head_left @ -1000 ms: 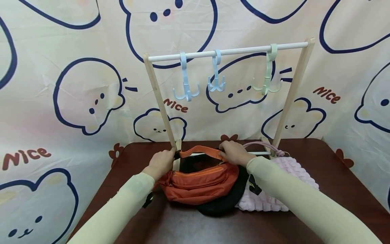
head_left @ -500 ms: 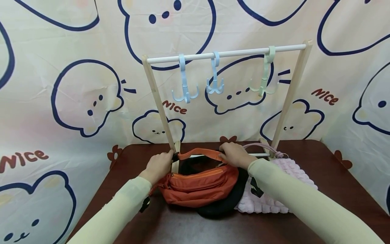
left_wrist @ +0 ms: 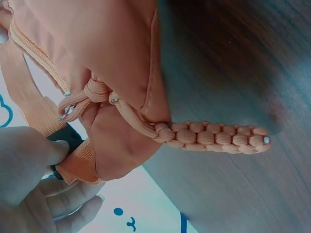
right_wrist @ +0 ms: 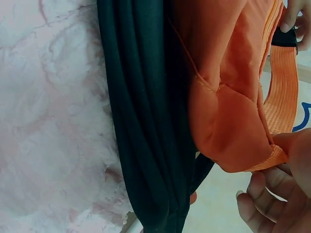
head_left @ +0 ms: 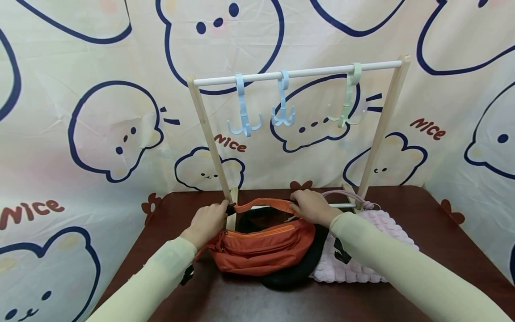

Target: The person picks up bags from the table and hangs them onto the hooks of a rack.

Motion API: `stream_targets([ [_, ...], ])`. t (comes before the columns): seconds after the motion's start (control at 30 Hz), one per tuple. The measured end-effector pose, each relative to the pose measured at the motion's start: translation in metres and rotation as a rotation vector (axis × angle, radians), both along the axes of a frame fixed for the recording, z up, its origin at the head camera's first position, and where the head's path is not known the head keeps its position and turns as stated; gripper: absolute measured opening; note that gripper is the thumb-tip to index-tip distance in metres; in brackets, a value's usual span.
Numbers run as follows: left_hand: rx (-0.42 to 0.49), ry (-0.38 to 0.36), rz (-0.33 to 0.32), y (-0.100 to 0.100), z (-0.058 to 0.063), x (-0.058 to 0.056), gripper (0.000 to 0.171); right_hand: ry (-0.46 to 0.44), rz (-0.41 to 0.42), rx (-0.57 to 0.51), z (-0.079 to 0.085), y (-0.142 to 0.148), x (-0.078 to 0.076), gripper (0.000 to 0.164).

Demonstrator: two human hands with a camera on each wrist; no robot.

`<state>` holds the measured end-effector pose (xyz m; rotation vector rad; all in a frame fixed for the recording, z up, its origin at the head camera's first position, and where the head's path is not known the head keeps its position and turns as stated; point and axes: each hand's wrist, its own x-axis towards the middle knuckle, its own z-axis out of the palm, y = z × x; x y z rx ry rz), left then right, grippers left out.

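Observation:
An orange waist bag (head_left: 261,252) with a zipped front sits on the table, its strap (head_left: 265,203) arched up behind it. My left hand (head_left: 207,223) pinches the black buckle (left_wrist: 70,145) at the strap's left end between thumb and fingers. At the other end, my right hand (head_left: 311,205) grips the strap where it meets the bag. A braided orange zipper pull (left_wrist: 214,137) hangs from the bag's left side in the left wrist view. Behind and right of the waist bag lies a black bag (right_wrist: 146,116), partly hidden by it.
A pink puffy bag (head_left: 362,264) lies at the right under my right forearm. Behind stands a wooden rack with a white rail (head_left: 322,71), carrying two blue hooks (head_left: 244,112) and a green hook (head_left: 347,103). A printed cloth (head_left: 120,125) hangs behind the brown table (head_left: 418,205).
The head view has tilted up very slightly, so the scene sits a little lower. Both hands keep their hold on the strap and buckle; the bag stays nearly in place.

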<state>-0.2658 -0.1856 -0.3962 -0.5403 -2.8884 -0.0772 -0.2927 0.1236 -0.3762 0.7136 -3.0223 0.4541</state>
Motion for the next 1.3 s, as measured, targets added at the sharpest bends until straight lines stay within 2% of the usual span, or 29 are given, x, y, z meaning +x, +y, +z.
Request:
stream_targets([
  [0.17, 0.006, 0.029, -0.003, -0.001, 0.001, 0.003, 0.022, 0.024, 0.011, 0.003, 0.001, 0.001, 0.003, 0.017],
  [0.37, -0.037, 0.062, -0.023, -0.002, 0.002, 0.007, 0.021, 0.048, 0.005, 0.008, 0.002, 0.003, 0.006, 0.020],
  [0.83, -0.048, 0.088, -0.033, -0.003, 0.009, 0.016, 0.021, 0.098, 0.015, 0.011, 0.005, 0.003, 0.013, 0.024],
  [1.3, -0.039, 0.176, -0.076, -0.005, 0.015, 0.025, 0.019, 0.129, 0.060, 0.015, 0.015, 0.008, 0.018, 0.021],
])
